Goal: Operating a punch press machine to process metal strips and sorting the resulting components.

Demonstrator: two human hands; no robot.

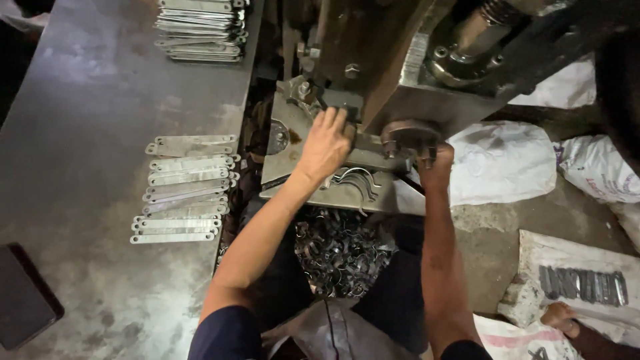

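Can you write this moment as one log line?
left hand: on press die | right hand: at round knob | flat strips: on table

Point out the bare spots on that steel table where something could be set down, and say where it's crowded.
Bare: the steel table between the far strip stack and the near flat strips, and left of them. Also in front, right of the dark pad. Crowded: the press bed, where the left hand and right hand work.

Head view. The left hand (pixel 327 143) reaches into the grey steel press machine (pixel 400 73), fingers at its die; the right hand (pixel 437 163) grips beneath a round metal fitting (pixel 408 137). Flat perforated metal strips (pixel 187 190) lie near the steel worktop's (pixel 87 133) right edge. Curved metal clamps (pixel 340 250) are heaped below the press plate.
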